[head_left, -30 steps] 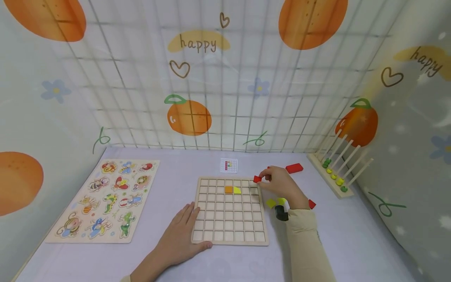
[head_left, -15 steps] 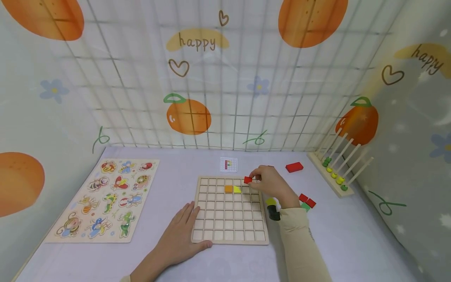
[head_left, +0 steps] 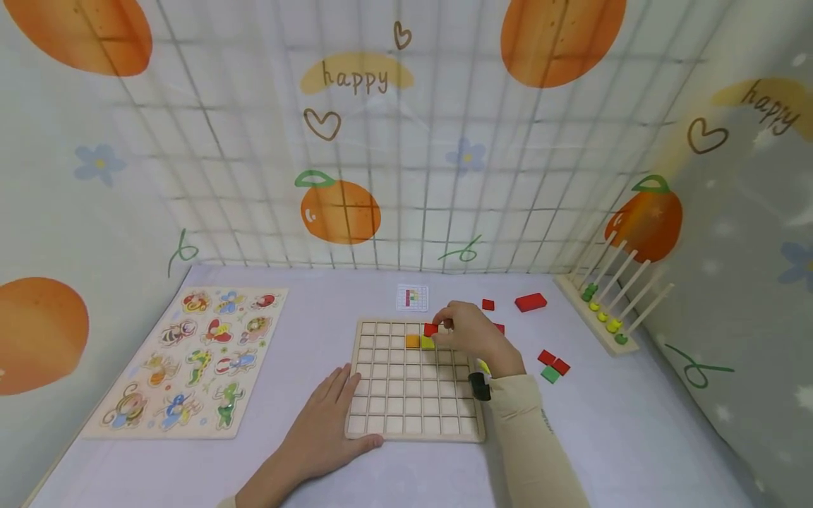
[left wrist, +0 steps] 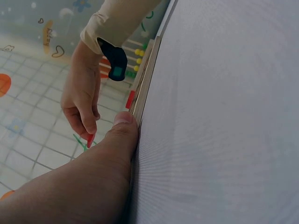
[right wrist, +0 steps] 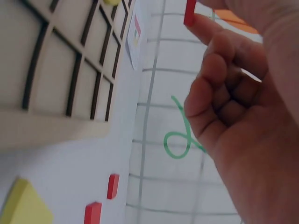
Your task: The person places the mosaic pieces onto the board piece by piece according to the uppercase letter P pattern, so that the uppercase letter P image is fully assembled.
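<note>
In the head view my right hand (head_left: 476, 335) pinches a small red square tile (head_left: 430, 329) between thumb and forefinger over the far rows of the wooden grid board (head_left: 413, 425). The right wrist view shows the red tile (right wrist: 189, 13) edge-on at the fingertips, its other fingers curled into the palm. An orange square tile (head_left: 412, 341) lies in a cell, with a yellow piece (head_left: 427, 343) beside it, partly covered by the right hand. My left hand (head_left: 317, 430) lies flat along the board's near left edge, fingers straight and thumb at the front corner.
Beyond the board lies a small pattern card (head_left: 413, 298). To the right are a red block (head_left: 530, 303), loose red tiles (head_left: 488, 305) and a green tile (head_left: 550, 374). A peg rack with beads (head_left: 600, 317) stands far right; an insect puzzle board (head_left: 190, 360) lies left.
My right hand has moved left with the red tile, from the board's far right corner to above the yellow piece. My left hand has stayed in place.
</note>
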`<state>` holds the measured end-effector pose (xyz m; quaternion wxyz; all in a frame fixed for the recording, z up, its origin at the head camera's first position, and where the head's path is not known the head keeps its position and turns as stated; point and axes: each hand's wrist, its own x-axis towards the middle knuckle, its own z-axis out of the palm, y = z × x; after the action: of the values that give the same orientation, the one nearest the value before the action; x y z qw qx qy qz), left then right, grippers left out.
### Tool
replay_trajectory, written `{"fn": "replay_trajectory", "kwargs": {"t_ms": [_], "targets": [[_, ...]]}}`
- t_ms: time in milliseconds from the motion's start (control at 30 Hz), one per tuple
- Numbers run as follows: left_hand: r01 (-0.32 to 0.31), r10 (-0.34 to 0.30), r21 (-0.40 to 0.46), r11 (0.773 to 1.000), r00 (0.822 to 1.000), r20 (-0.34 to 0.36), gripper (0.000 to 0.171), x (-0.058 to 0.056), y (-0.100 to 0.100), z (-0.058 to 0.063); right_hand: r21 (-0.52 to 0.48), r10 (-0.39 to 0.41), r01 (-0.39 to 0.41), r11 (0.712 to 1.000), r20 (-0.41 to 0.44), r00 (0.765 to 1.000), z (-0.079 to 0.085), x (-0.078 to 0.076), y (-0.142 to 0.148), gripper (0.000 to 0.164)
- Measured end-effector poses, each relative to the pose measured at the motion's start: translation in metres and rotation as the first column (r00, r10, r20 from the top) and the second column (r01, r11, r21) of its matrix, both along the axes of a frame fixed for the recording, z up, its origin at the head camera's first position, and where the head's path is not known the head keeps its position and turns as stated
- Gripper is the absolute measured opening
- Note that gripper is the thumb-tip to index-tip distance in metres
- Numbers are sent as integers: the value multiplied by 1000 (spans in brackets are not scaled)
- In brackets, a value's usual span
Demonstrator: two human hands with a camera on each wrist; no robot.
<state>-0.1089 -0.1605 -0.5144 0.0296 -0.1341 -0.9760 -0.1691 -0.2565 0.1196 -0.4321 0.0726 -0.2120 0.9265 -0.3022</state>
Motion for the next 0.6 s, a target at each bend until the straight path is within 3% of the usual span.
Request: {"fn": "replay_trajectory", "kwargs": {"t_ms": [600], "targets": [[-16,16,-5,1000,999,32,121,0,1,-1,52,85,-83,995,-43,995,-8,-2,-28,14]]}}
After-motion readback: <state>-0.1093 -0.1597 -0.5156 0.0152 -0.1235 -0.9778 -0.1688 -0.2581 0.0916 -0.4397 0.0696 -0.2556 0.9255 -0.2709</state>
